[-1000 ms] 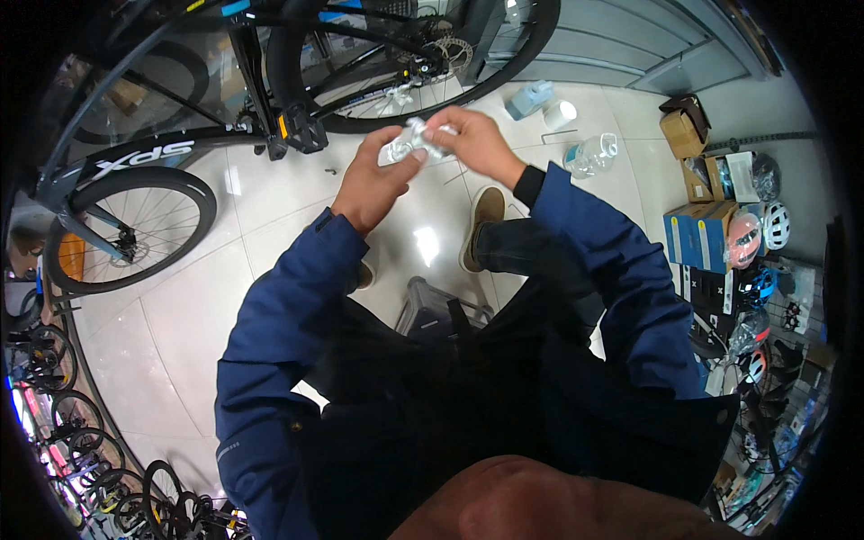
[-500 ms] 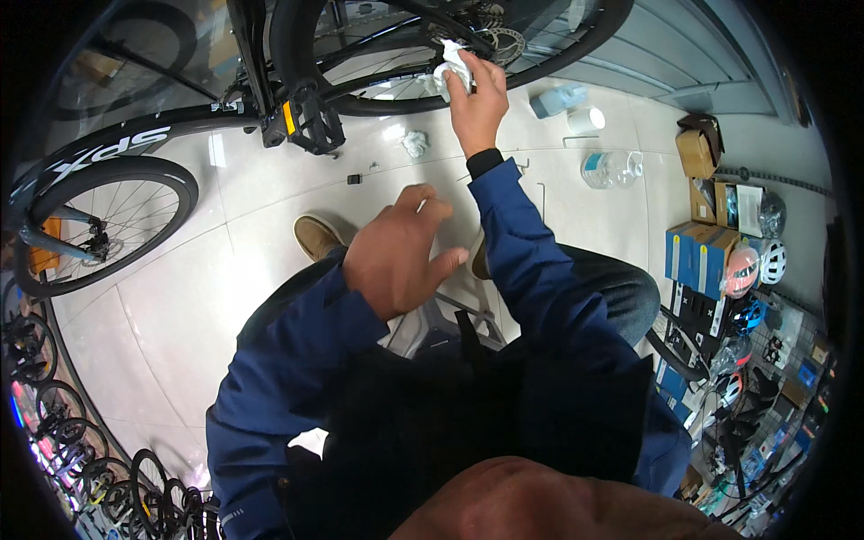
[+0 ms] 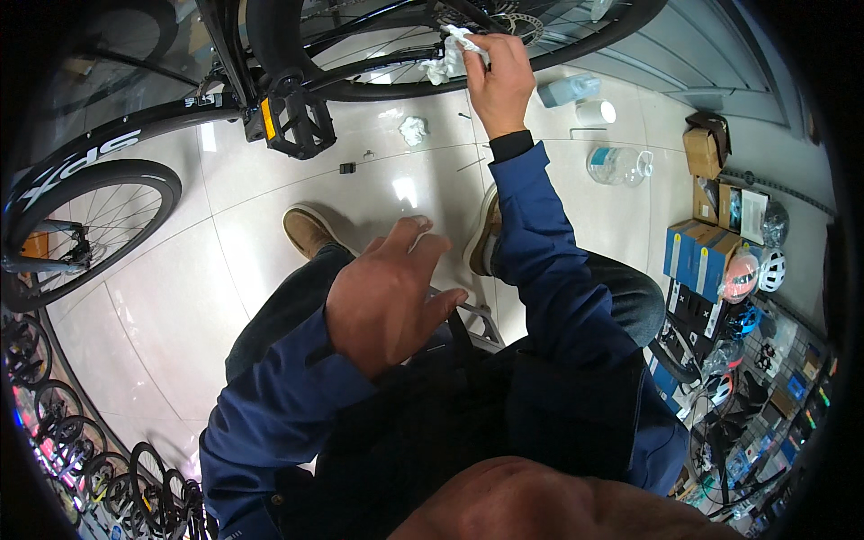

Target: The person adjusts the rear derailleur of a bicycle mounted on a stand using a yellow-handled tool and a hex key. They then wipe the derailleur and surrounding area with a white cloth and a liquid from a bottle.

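Note:
My right hand grips a crumpled white tissue against the bicycle, near the rear hub and disc rotor inside the black-tyred wheel. Below it, my left hand hangs open above my lap, thumb apart and fingers slightly bent, holding nothing. Another wad of white paper lies on the tiled floor beside the black pedal. A small black piece and some thin tools lie on the floor too.
Right of the bicycle are a light blue container, a white cylinder and a clear plastic jug. Stacked boxes and helmets line the right wall. A front wheel stands left; several more bicycles crowd the lower left.
My hands were together on the tissue; they have separated. My right hand moved up to the bicycle with the tissue, while my left hand let go and dropped back toward my lap.

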Demonstrator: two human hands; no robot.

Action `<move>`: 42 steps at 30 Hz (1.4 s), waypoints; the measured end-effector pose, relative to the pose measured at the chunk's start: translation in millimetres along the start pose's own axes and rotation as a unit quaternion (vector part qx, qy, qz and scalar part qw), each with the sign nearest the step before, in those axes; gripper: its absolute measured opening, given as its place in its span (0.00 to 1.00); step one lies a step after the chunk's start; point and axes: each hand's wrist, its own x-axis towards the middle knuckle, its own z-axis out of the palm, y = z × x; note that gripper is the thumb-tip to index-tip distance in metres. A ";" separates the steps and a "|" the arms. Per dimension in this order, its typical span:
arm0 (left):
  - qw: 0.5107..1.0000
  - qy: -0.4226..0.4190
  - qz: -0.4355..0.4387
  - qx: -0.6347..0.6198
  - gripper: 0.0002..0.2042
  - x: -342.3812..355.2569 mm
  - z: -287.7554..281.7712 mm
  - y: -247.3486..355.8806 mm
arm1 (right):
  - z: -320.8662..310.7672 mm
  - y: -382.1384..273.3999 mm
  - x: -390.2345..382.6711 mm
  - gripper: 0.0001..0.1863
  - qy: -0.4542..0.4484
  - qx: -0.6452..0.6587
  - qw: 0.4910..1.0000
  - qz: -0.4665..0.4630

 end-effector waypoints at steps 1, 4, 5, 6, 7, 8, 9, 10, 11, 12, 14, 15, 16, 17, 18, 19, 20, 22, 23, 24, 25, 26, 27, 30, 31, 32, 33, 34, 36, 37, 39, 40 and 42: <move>1.000 0.003 0.001 0.003 0.26 -0.1 -0.1 -0.6 | 0.6 0.6 0.3 0.09 0.006 0.008 1.000 0.014; 1.000 0.015 0.006 0.018 0.26 -1.2 0.7 -1.7 | 4.4 1.8 -6.3 0.11 0.032 0.036 0.997 0.058; 1.000 0.016 0.003 0.017 0.26 -1.9 0.4 -2.0 | 6.5 1.7 -10.9 0.12 0.046 0.049 0.995 0.070; 1.000 0.013 -0.002 0.017 0.26 -2.7 0.2 -2.2 | 8.5 1.6 -16.5 0.13 0.061 0.062 0.993 0.085; 1.000 0.009 -0.007 0.017 0.26 -3.1 0.1 -2.4 | 10.2 1.2 -23.5 0.13 0.065 0.072 0.988 0.123; 1.000 0.010 -0.006 0.019 0.26 -3.1 -0.1 -2.5 | 11.2 0.6 -31.5 0.14 0.072 0.081 0.981 0.164; 1.000 0.010 -0.006 0.022 0.26 -3.2 -0.5 -2.7 | 12.0 0.6 -39.0 0.15 0.077 0.091 0.972 0.201; 1.000 0.010 -0.007 0.025 0.26 -3.0 -1.1 -2.8 | 12.8 1.6 -45.0 0.12 0.076 0.096 0.970 0.212; 1.000 0.011 -0.007 0.022 0.26 -3.2 -1.8 -2.9 | 13.1 3.6 -49.3 0.12 0.078 0.083 0.973 0.198; 1.000 0.011 -0.007 0.019 0.26 -3.7 -2.5 -2.7 | 13.0 5.9 -52.8 0.11 0.080 0.071 0.977 0.186; 1.000 0.007 -0.009 0.012 0.26 -4.0 -3.2 -2.3 | 12.5 9.5 -58.2 0.09 0.090 0.060 0.978 0.178; 1.000 0.006 -0.011 0.010 0.25 -3.6 -3.4 -2.1 | 12.8 10.8 -59.8 0.10 0.084 0.066 0.975 0.193; 1.000 0.004 -0.013 0.007 0.25 -3.1 -3.1 -1.8 | 13.0 11.3 -61.8 0.10 0.085 0.073 0.972 0.207; 1.000 0.002 -0.013 0.010 0.25 -2.3 -2.8 -1.5 | 13.6 11.4 -63.6 0.10 0.088 0.080 0.968 0.222; 1.000 0.000 -0.014 0.014 0.25 -1.3 -2.8 -1.3 | 14.0 10.8 -65.6 0.10 0.089 0.102 0.963 0.235; 1.000 -0.003 -0.015 0.019 0.25 -0.2 -3.1 -1.2 | 14.7 9.8 -67.3 0.10 0.098 0.112 0.948 0.282; 1.000 0.002 -0.006 0.022 0.25 0.6 -3.5 -1.0 | 15.1 8.2 -69.4 0.10 0.106 0.123 0.932 0.324; 0.999 0.008 0.011 0.036 0.25 2.5 -4.4 -0.9 | 16.2 4.2 -73.1 0.12 0.126 0.195 0.895 0.381; 1.000 0.001 0.001 0.021 0.25 2.9 -4.8 -0.4 | 16.2 1.8 -74.7 0.12 0.127 0.254 0.870 0.402; 1.000 -0.008 -0.010 0.013 0.26 2.9 -5.4 0.1 | 15.5 -0.9 -76.0 0.12 0.124 0.309 0.838 0.432; 1.000 -0.012 -0.016 0.000 0.26 3.1 -5.6 0.7 | 14.7 -3.6 -76.7 0.12 0.120 0.362 0.802 0.459; 1.000 -0.020 -0.023 0.005 0.26 3.8 -5.4 1.0 | 14.6 -7.0 -76.8 0.11 0.123 0.406 0.743 0.518; 0.999 -0.022 -0.026 0.006 0.26 4.3 -5.2 1.3 | 13.9 -9.8 -76.2 0.11 0.118 0.457 0.702 0.534; 0.999 -0.024 -0.028 0.012 0.26 5.9 -4.4 1.8 | 13.2 -15.4 -69.8 0.09 0.143 0.564 0.603 0.546; 0.999 -0.025 -0.027 0.014 0.26 6.6 -4.2 1.9 | 13.8 -15.5 -66.5 0.08 0.141 0.569 0.599 0.546; 0.999 -0.023 -0.018 0.023 0.26 7.2 -4.4 1.5 | 13.5 -15.3 -64.4 0.08 0.136 0.587 0.596 0.530; 0.999 -0.021 -0.008 0.031 0.25 7.8 -4.9 0.9 | 13.7 -14.2 -62.2 0.07 0.124 0.572 0.600 0.545; 0.999 -0.019 0.000 0.040 0.25 8.5 -5.1 0.6 | 14.8 -11.4 -59.5 0.06 0.109 0.570 0.606 0.544; 0.999 -0.033 -0.018 0.022 0.25 8.5 -4.7 1.0 | 16.6 -6.1 -57.1 0.06 0.088 0.559 0.613 0.552; 0.999 -0.040 -0.028 0.013 0.25 8.3 -4.5 1.2 | 17.5 -3.5 -57.0 0.06 0.084 0.549 0.613 0.562; 0.999 -0.039 -0.022 0.016 0.26 8.9 -4.4 0.5 | 20.0 1.0 -57.4 0.06 0.077 0.537 0.619 0.568; 0.999 -0.038 -0.020 0.018 0.26 8.9 -4.4 0.2 | 21.1 2.3 -58.0 0.06 0.074 0.534 0.625 0.565; 0.999 -0.031 -0.008 0.026 0.26 9.2 -4.3 -0.5 | 23.6 3.6 -58.5 0.06 0.077 0.525 0.629 0.568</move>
